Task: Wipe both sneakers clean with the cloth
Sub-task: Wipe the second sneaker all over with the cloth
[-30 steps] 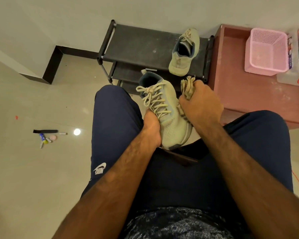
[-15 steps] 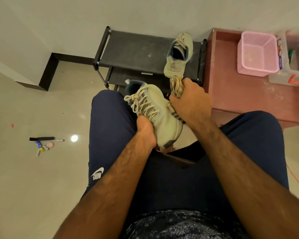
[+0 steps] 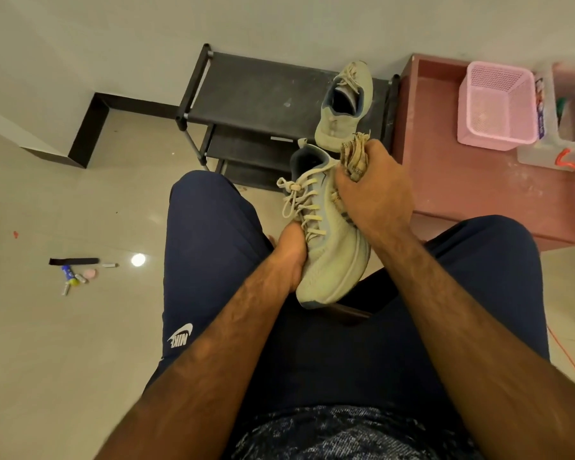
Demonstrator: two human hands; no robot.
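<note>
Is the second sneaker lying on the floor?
No, the second sneaker rests on the top shelf of the black shoe rack.

The held sneaker (image 3: 329, 250) lies between the knees (image 3: 206, 210), toe toward the person, the left hand (image 3: 287, 257) on its left side and the right hand (image 3: 372, 194), gripping the cloth (image 3: 354, 156), against its right. Behind it stands the shoe rack (image 3: 246, 147), the second sneaker (image 3: 344, 107) on the right end of its top shelf (image 3: 256, 91). Right of the rack, a low cabinet (image 3: 462, 187) bears a basket (image 3: 525, 111); small items (image 3: 77, 275) lie on the floor (image 3: 63, 343) far left.
</note>
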